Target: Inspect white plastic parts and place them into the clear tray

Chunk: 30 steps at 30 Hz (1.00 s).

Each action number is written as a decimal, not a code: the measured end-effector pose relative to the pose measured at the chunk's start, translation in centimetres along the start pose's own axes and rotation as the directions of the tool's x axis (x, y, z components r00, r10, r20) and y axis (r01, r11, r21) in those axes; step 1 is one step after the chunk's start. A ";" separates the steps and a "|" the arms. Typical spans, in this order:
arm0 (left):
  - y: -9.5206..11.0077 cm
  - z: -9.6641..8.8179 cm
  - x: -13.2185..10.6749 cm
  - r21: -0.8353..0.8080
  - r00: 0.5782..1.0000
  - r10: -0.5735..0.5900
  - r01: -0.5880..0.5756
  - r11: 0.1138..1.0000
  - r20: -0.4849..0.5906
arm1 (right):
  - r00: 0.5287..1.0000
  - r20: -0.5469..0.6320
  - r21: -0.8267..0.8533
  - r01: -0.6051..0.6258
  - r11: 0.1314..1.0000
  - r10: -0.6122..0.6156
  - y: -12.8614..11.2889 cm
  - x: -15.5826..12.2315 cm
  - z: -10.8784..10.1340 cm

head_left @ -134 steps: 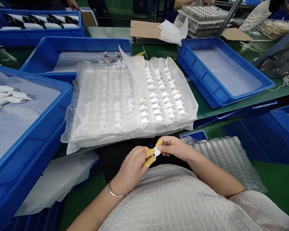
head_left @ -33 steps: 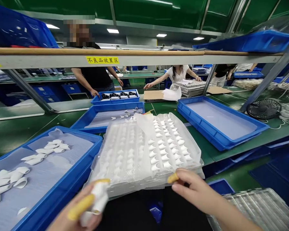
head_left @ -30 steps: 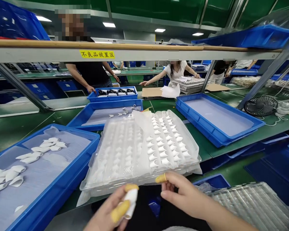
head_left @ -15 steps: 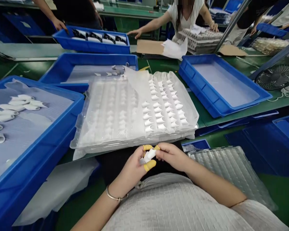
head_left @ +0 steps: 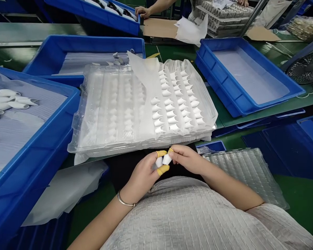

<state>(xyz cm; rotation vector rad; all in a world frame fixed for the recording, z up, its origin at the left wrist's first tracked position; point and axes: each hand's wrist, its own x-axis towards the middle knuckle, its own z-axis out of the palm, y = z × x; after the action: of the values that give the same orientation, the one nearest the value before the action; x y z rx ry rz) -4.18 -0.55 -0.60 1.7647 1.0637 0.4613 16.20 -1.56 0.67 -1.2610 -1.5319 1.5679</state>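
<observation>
Just in front of my lap, my left hand (head_left: 145,172) curls its yellow-capped fingers and thumb around a small white piece (head_left: 159,161). My right hand (head_left: 185,158), also with a yellow fingertip cover, pinches another small white piece (head_left: 167,159) right beside it. Fingers partly hide both pieces, so their full shape cannot be seen. Beyond my hands lies a clear plastic tray (head_left: 94,145), its right side lined with rows of white hollow, slant-cut pieces (head_left: 172,119). Thin white paper (head_left: 147,74) partly covers the tray.
A blue bin (head_left: 54,139) at left holds loose white tubular pieces (head_left: 9,99). More blue bins stand behind (head_left: 52,48) and at right (head_left: 240,100), near a fan (head_left: 306,67). A ribbed clear tray (head_left: 240,173) lies low at right. A co-worker's hand (head_left: 143,12) touches a tilted bin.
My view has shifted downward. Between my hands, one white shape now shows as two pieces side by side. Across the table, the co-workers' blue bin has tilted and moved.
</observation>
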 end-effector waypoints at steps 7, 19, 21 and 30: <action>0.0 -0.1 0.0 -0.079 0.999 -0.044 0.042 0.996 -0.030 | 0.999 -0.014 0.172 -0.049 0.984 0.052 -0.2 -0.1 0.0; -1.7 -1.9 -1.0 -0.325 0.973 -0.228 0.205 0.923 -0.036 | 0.946 -0.303 -0.059 0.101 0.993 -0.114 -14.9 15.9 -8.7; -2.0 -2.4 -1.3 -0.339 0.970 -0.242 0.226 0.913 -0.006 | 0.923 -0.384 0.024 0.027 0.999 -0.016 -15.4 21.7 -9.1; -3.5 -3.5 -1.7 -0.464 0.963 -0.265 0.253 0.849 0.039 | 0.881 -0.464 0.076 0.141 0.987 -0.090 -16.6 27.8 -7.6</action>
<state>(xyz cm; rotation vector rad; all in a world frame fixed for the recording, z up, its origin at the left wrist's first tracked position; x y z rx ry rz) -9.20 0.43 -1.90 1.1722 1.0836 0.5213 9.76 29.17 11.71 -1.3350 -1.1767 1.1499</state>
